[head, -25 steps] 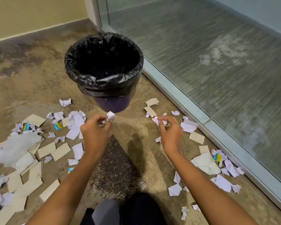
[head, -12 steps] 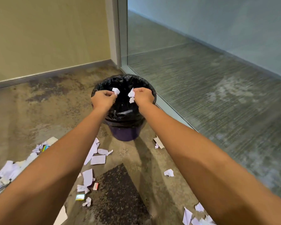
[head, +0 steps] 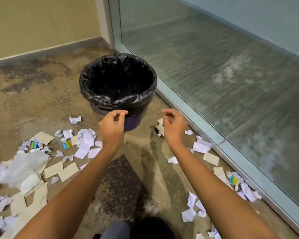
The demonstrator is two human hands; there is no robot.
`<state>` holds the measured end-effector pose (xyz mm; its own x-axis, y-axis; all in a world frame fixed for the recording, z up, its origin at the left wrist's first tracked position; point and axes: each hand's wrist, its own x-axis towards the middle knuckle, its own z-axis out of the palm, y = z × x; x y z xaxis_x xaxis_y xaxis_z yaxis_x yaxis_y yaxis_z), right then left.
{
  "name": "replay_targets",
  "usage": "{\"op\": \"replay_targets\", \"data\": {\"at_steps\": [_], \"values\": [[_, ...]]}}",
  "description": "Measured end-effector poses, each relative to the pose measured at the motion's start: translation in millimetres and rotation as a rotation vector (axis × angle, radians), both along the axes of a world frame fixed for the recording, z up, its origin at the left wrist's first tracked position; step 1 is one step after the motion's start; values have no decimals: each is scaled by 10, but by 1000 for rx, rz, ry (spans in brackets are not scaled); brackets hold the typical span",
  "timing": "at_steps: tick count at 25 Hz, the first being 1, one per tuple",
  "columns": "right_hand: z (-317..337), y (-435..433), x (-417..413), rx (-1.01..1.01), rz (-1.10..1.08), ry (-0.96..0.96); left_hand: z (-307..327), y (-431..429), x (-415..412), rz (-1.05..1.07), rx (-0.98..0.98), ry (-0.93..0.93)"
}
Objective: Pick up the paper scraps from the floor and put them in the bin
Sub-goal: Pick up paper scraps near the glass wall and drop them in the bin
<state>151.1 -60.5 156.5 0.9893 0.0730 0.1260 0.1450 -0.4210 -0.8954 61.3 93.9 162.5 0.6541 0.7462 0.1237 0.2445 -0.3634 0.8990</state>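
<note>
A round purple bin (head: pixel 133 122) lined with a black bag (head: pixel 97 99) stands on the floor ahead. My left hand (head: pixel 111 126) hovers in front of the bin's near wall, fingers loosely curled and holding nothing. My right hand (head: pixel 173 125) hangs to the right of the bin, also with nothing in it. White paper scraps (head: pixel 85 144) and tan card pieces (head: pixel 60 170) litter the floor at the left. More scraps (head: pixel 201 146) lie at the right near the glass. A crumpled white scrap (head: pixel 75 119) lies left of the bin.
A glass wall with a metal frame (head: pixel 193 114) runs along the right. A beige wall (head: pixel 41 23) closes the back. A dark floor patch (head: pixel 121 183) lies between my arms. My knee (head: pixel 128 229) shows at the bottom edge.
Both hands held scraps over the bin half a second ago. Now they are empty and have drawn back toward me, lower than the bin's rim.
</note>
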Motion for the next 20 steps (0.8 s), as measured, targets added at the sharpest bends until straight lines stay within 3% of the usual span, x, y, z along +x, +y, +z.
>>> {"op": "replay_targets", "data": {"at_steps": [3, 7, 10, 12, 16, 20], "values": [[-624, -670, -374, -90, -106, 95, -402, -510, -239, -131, -12, 95], [-1220, -1541, -997, -291, -222, 262, -929, -1203, -584, -400, -4, 385], [-1442, -2073, -1411, -386, -298, 290, -1258, -1635, -885, -628, 0, 560], [-1593, -2364, -1638, -428, -399, 421, -1422, -1829, -1034, -719, -23, 652], [-1825, -2693, -1941, -581, -530, 603, -1683, -2116, -1080, -877, 81, 775], [-1873, -2787, -2120, -629, -523, 765, -1893, -2415, -1056, -1009, 124, 838]]}}
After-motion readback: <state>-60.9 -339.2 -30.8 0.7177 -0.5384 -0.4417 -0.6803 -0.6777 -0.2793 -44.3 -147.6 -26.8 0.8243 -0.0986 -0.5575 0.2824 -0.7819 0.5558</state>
